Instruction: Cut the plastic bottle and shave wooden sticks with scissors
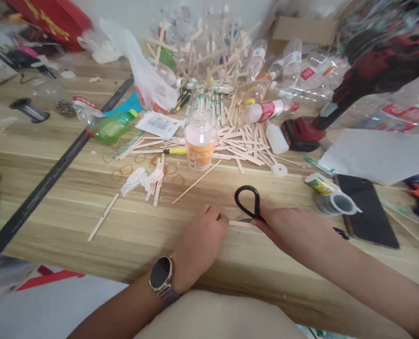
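My left hand (205, 233), with a watch on its wrist, rests near the table's front edge. Its fingers are closed on one end of a wooden craft stick (239, 223). To the right, my right hand (278, 226) grips a pair of black-handled scissors (237, 197). One handle loop sticks up above the fingers. A short bit of blade shows beside the stick's right end; whether it touches the wood I cannot tell. Beyond my hands lies a thin wooden skewer (195, 182). A clear plastic bottle with an orange label (200, 155) stands upright behind it.
Loose craft sticks (245, 141) are heaped behind the bottle. Crumpled tissue (135, 181) and rubber bands (126, 169) lie left. On the right are a dark phone (368, 212), a tape roll (340, 203) and a red-and-black power tool (308, 132). Someone's sleeve (4, 273) shows at the left edge.
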